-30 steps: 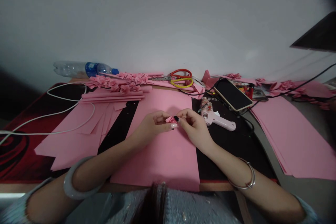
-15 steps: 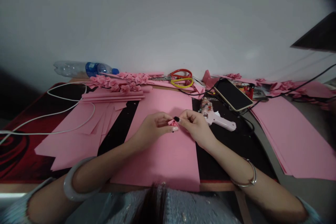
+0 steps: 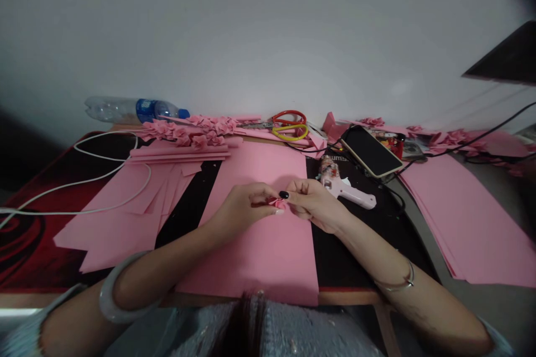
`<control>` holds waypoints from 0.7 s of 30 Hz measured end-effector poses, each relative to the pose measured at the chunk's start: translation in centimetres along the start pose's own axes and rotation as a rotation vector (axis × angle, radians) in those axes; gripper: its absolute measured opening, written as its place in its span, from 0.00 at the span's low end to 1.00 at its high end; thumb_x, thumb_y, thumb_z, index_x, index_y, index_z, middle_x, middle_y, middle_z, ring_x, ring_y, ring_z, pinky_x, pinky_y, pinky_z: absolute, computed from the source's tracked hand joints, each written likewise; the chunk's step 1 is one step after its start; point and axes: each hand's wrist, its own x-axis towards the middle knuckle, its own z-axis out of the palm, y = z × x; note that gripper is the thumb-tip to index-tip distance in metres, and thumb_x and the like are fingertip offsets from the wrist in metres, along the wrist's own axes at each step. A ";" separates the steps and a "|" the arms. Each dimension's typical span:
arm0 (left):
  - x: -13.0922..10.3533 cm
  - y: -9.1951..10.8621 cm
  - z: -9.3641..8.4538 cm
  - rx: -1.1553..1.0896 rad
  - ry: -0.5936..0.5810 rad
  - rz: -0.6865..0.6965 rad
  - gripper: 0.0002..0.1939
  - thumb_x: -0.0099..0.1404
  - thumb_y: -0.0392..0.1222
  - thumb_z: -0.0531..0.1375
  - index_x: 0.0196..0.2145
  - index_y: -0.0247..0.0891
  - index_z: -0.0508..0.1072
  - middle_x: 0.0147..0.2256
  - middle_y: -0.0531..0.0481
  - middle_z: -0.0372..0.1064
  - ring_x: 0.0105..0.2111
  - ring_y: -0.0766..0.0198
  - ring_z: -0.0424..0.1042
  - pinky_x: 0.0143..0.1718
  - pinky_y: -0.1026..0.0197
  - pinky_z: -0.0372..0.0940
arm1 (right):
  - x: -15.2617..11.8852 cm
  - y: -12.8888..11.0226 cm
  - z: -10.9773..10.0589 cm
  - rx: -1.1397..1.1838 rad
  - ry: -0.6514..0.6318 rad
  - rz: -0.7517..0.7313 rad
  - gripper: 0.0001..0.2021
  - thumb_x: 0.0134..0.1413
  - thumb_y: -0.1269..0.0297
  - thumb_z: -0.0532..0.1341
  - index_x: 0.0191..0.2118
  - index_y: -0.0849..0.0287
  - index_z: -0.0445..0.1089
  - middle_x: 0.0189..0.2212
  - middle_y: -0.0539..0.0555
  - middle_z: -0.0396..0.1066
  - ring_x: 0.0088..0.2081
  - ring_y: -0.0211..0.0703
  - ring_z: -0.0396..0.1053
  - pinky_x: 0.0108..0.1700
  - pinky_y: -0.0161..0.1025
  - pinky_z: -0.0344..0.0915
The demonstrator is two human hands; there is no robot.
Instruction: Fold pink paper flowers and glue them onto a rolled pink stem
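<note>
So the left hand (image 3: 248,204) is pinching a small curled pink paper piece (image 3: 280,204) from its left side, and the right hand (image 3: 317,204) is gripping its right edge, thumb pressing near the top. The piece is sitting between the fingertips around the centre of the frame, over a big pink sheet (image 3: 259,259). (Fingers are covering a lot of it, so I'm not seeing how the underside is folded.) From the look of it, the left is steadying while the right is shaping the edge. I'd be going light here, since paper is probably creasing for good if you're squeezing hard. Best to be working the rim in little bits, rotating as you're going. The glue gun (image 3: 358,196) is lying right of centre, clear of the fingertips.
</note>
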 end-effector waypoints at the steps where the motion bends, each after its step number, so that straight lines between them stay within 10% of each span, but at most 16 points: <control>1: 0.0 0.0 0.0 0.007 0.005 0.005 0.07 0.51 0.34 0.66 0.30 0.35 0.73 0.30 0.50 0.75 0.33 0.64 0.74 0.37 0.63 0.67 | 0.0 0.0 0.0 0.015 0.009 -0.003 0.17 0.43 0.57 0.69 0.22 0.60 0.60 0.10 0.38 0.48 0.14 0.26 0.38 0.17 0.31 0.33; 13: -0.1 -0.1 -0.1 0.029 -0.055 0.083 0.06 0.52 0.35 0.65 0.30 0.34 0.73 0.30 0.52 0.73 0.33 0.64 0.73 0.37 0.63 0.66 | 0.0 -0.5 -1.1 0.078 -0.231 0.167 0.16 0.49 0.59 0.66 0.23 0.59 0.58 0.12 0.37 0.42 0.15 0.25 0.35 0.16 0.29 0.32; 21: 0.5 0.2 -0.5 -0.181 0.048 -0.043 0.13 0.52 0.40 0.67 0.35 0.35 0.72 0.32 0.50 0.74 0.34 0.64 0.74 0.36 0.61 0.68 | 0.1 0.1 0.4 0.130 0.041 -0.183 0.13 0.50 0.59 0.65 0.29 0.58 0.61 0.15 0.39 0.48 0.15 0.26 0.40 0.17 0.30 0.35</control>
